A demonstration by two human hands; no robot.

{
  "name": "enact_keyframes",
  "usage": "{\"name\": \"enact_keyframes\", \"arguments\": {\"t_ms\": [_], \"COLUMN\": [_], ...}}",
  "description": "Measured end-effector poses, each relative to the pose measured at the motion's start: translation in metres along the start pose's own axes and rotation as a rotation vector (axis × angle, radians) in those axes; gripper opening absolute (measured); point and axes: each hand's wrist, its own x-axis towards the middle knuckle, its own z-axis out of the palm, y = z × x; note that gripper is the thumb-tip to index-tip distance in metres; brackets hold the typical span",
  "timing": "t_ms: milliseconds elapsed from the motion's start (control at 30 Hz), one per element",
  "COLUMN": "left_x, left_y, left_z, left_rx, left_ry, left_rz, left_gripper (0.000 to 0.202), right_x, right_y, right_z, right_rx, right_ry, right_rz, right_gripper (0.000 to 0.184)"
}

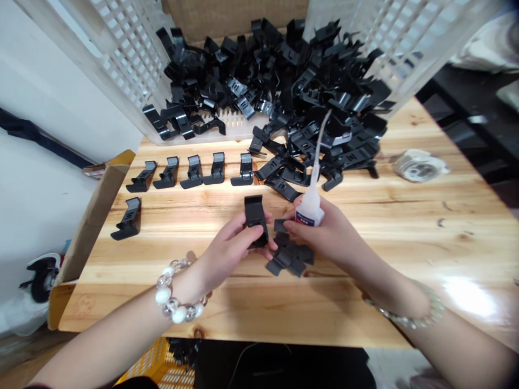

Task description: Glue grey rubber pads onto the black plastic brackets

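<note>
While my left hand (233, 243) holds a black plastic stand (255, 219) upright, its curled fingers (239, 232) pinching the stand's lower edge, my right hand (330, 229) wraps a white glue bottle (310, 208), fingers (302, 224) pressed together around its body, its long thin nozzle (318, 156) pointing away from me. Item, just right of the stand: a small pile of flat black pads (290, 258). Whether my right fingers touch them, I cannot tell. Item, left of the stand: six similar stands (194, 172) upright on a pine table (405, 243). Item, beyond the stand: a heap of black plastic parts (263, 92) against a white lattice crate (130, 59). Handling note: a firm, low pinch steadies the stand and leaves its upper face uncovered.
</note>
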Motion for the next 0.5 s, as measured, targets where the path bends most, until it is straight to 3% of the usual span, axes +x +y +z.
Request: {"name": "enact_keyframes", "arguments": {"t_ms": [100, 233, 300, 500], "left_x": [0.001, 0.001, 0.000, -0.003], "left_y": [0.000, -0.008, -0.012, -0.014], "left_z": [-0.001, -0.003, -0.003, -0.004], "left_rx": [-0.017, -0.016, 0.009, 0.100], "left_ry": [0.033, -0.155, -0.220, -0.236], "left_rz": [-0.004, -0.034, -0.007, -0.012], "left_gripper": [0.024, 0.029, 0.030, 0.031], "right_x": [-0.004, -0.010, -0.012, -0.012], "right_y": [-0.004, -0.010, -0.010, -0.006], "right_z": [0.002, 0.010, 0.013, 0.013], "right_rx": [0.135, 0.253, 0.269, 0.197], "right_ry": [-0.047, -0.132, -0.127, -0.168], "right_rz": [0.029, 0.042, 0.052, 0.051], "right_gripper": [0.034, 0.037, 0.039, 0.036]}}
